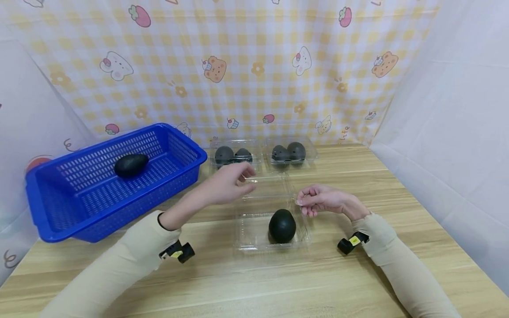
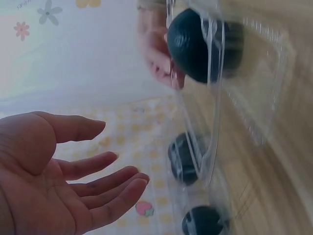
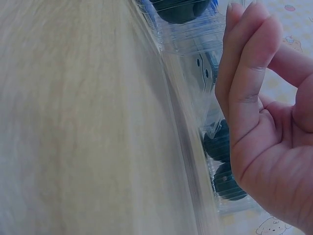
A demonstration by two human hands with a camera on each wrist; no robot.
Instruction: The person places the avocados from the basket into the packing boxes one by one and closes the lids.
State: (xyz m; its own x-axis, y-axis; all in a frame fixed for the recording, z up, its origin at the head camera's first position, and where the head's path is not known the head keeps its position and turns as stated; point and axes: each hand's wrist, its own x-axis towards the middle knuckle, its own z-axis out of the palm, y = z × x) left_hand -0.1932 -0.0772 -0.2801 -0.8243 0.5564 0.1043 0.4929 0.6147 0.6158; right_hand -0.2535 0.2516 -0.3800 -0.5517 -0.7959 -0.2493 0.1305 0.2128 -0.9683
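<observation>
An open clear plastic clamshell box (image 1: 254, 232) sits mid-table, its lid laid back towards the far side. One dark avocado (image 1: 282, 226) rests in the right half of its base. My right hand (image 1: 325, 199) pinches the box's right edge near the hinge, thumb against forefinger. My left hand (image 1: 226, 183) hovers over the box's left side, fingers spread and loosely bent, holding nothing; the left wrist view shows its bare palm (image 2: 58, 181). In the right wrist view the right fingers (image 3: 249, 83) are bent beside the clear plastic.
To the left stands a blue slotted basket (image 1: 119, 221) with one avocado (image 1: 131, 165) inside. Against the curtain (image 1: 254, 88), two clear boxes hold two avocados each, one box (image 1: 234, 143) behind my left hand, the other (image 1: 312, 152) to its right.
</observation>
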